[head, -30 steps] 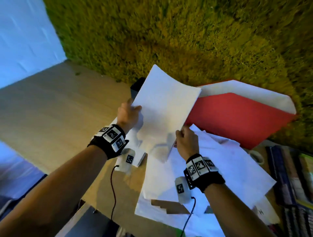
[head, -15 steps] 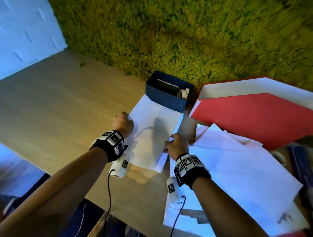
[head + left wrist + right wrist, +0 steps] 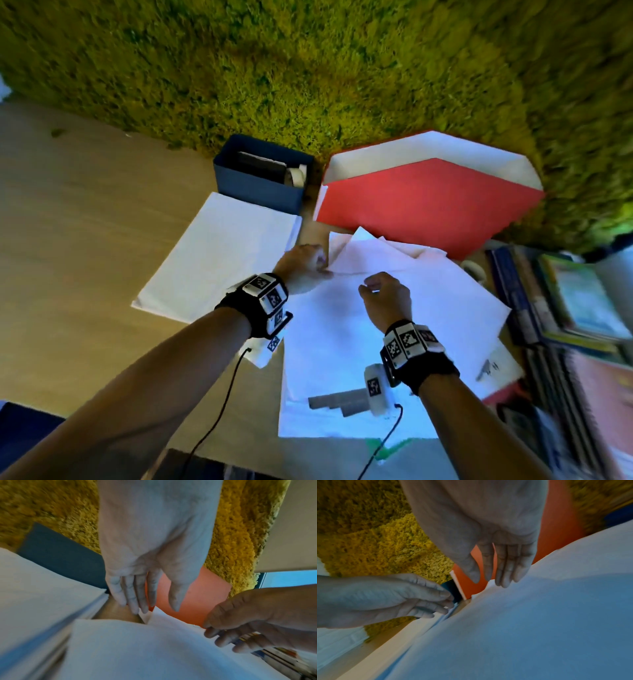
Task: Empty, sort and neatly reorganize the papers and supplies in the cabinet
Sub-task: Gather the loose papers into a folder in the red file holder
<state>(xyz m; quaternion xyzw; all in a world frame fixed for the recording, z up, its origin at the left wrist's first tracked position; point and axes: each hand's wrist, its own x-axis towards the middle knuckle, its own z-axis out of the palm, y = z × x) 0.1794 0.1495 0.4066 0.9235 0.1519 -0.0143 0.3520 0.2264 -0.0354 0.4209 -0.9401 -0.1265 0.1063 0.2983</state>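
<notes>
A squared stack of white sheets (image 3: 219,253) lies on the wooden table (image 3: 85,212) at the left. To its right spreads a loose pile of white papers (image 3: 404,329). My left hand (image 3: 320,267) is at that pile's far left corner, its straight fingers (image 3: 135,601) touching the corner of a sheet (image 3: 150,613), thumb apart. My right hand (image 3: 368,286) hovers just over the pile's far edge and holds nothing; its fingers (image 3: 505,572) hang relaxed above the paper (image 3: 539,615).
A dark blue box (image 3: 260,188) holding a tape roll (image 3: 296,176) stands behind the stack. A red folder (image 3: 424,209) leans against the moss wall (image 3: 308,68). Books (image 3: 565,308) are heaped at the right edge. Grey strips (image 3: 339,402) lie on the near papers.
The sheet both hands held up has been laid on the left stack and let go. Both hands have moved right to the loose pile.
</notes>
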